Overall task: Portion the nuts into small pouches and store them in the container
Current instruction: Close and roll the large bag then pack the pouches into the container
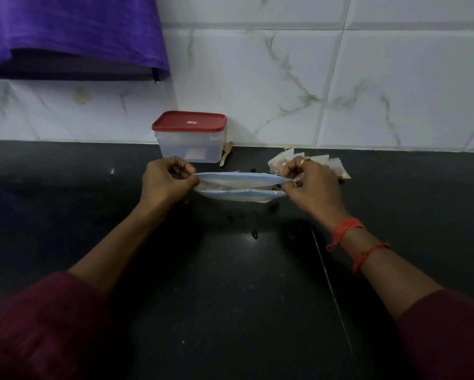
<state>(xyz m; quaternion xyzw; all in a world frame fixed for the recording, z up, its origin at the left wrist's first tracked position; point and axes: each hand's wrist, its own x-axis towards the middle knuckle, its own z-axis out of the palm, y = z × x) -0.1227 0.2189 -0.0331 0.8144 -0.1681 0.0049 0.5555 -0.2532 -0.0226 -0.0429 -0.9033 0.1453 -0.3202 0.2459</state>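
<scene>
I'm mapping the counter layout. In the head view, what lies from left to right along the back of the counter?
Red-lidded container → wooden spoon → filled small pouches, partly hidden behind the right hand.

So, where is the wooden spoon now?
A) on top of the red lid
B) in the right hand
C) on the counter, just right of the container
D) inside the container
C: the wooden spoon lies on the dark counter beside the lidded container, near the wall.
</scene>
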